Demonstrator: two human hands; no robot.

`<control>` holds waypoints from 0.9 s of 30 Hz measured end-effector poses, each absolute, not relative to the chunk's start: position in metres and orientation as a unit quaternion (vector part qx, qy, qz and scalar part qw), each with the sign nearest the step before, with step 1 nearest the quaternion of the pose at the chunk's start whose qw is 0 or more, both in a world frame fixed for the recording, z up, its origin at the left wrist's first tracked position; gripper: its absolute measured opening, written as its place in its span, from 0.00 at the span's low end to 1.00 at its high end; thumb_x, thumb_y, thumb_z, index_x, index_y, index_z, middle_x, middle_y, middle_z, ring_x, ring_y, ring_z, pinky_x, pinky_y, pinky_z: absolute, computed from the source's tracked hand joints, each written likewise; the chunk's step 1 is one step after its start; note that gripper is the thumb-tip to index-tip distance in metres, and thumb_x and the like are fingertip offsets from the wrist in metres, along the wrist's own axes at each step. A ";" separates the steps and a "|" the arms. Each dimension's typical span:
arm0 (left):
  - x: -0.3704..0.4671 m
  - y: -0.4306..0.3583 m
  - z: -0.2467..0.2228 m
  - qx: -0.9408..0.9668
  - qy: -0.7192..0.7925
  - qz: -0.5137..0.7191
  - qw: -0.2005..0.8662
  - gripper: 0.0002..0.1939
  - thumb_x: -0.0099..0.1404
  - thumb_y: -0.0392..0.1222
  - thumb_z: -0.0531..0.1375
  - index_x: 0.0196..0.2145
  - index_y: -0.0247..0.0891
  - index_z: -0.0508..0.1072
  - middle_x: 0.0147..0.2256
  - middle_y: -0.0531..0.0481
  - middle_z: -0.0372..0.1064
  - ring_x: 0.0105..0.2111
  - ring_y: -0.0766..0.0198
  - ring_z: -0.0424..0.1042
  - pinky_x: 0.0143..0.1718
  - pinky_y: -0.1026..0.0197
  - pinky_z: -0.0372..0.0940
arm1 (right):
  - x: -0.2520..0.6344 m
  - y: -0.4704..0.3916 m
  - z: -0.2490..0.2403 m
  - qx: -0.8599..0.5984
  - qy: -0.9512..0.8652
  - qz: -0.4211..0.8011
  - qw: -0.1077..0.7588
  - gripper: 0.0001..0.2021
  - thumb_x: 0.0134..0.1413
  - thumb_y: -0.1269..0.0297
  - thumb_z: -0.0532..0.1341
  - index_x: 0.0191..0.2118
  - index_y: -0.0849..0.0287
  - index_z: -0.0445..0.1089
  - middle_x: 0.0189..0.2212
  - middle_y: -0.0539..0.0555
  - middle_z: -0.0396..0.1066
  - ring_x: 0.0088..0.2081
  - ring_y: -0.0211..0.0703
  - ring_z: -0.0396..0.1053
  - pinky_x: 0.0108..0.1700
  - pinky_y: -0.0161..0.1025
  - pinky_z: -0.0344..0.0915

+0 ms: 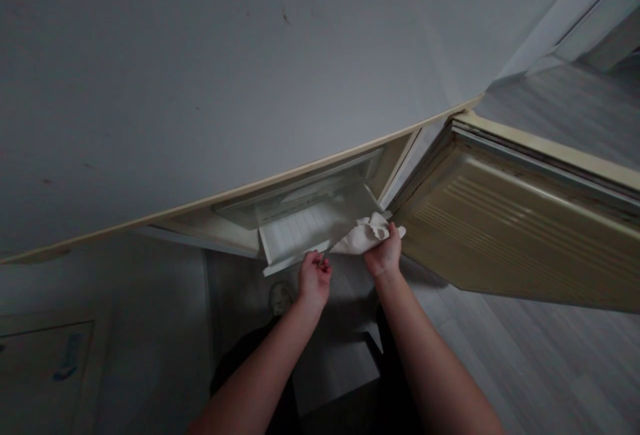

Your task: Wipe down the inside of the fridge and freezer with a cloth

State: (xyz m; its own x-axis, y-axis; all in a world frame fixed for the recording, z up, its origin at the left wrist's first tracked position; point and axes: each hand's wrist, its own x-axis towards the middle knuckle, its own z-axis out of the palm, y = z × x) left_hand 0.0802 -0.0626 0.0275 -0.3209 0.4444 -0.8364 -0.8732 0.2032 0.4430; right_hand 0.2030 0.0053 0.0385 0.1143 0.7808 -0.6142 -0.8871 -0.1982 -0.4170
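Observation:
My right hand (385, 255) is closed around a crumpled whitish cloth (357, 238), which bunches up above the fingers and tapers towards the left. My left hand (315, 276) is closed in a pinch at that tapered end. A thin, dark grey bit shows between its fingers and the cloth; its kind is too small and dim to tell. Just behind both hands, a pale drawer (313, 225) with a ribbed bottom juts from the opening of a cabinet that looks like a freezer. The left fingers are close to the drawer's front edge; whether they touch it I cannot tell.
A thick, yellowish ribbed door (520, 222) stands swung open on the right. Above the opening is a large pale panel (280, 88) with a few stains. Grey plank flooring (540, 355) lies at the right, and a shoe (281, 298) shows below the drawer.

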 end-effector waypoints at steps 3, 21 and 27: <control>0.087 -0.081 0.028 -0.201 0.557 0.588 0.551 0.08 0.65 0.31 0.56 0.27 0.37 0.65 0.24 0.56 0.64 0.19 0.73 0.62 0.21 0.69 0.56 | 0.204 0.006 0.041 -0.421 0.086 0.637 0.640 0.17 0.70 0.57 0.48 0.43 0.59 0.72 0.29 0.48 0.77 0.32 0.39 0.76 0.42 0.36 0.73; 0.131 -0.166 0.007 -0.113 0.562 0.446 0.687 0.09 0.58 0.41 0.64 0.36 0.37 0.72 0.36 0.45 0.77 0.23 0.68 0.68 0.25 0.64 0.58 | 0.202 0.011 0.040 -0.418 0.069 0.633 0.648 0.17 0.70 0.57 0.48 0.43 0.59 0.72 0.29 0.48 0.75 0.33 0.37 0.76 0.39 0.32 0.74; 0.122 -0.143 0.023 0.137 0.572 0.506 0.631 0.10 0.61 0.47 0.65 0.35 0.38 0.75 0.26 0.52 0.69 0.25 0.66 0.65 0.26 0.64 0.57 | 0.198 0.006 0.035 -0.433 0.006 0.616 0.658 0.14 0.67 0.59 0.53 0.38 0.59 0.74 0.29 0.47 0.76 0.34 0.37 0.75 0.38 0.30 0.72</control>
State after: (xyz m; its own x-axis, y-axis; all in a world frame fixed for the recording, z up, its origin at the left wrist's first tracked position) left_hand 0.1225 -0.1428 0.0226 -0.1667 0.7946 -0.5839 -0.4816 0.4511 0.7514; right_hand 0.1980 0.0055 0.0351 0.2411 0.8058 -0.5409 -0.8162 -0.1332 -0.5622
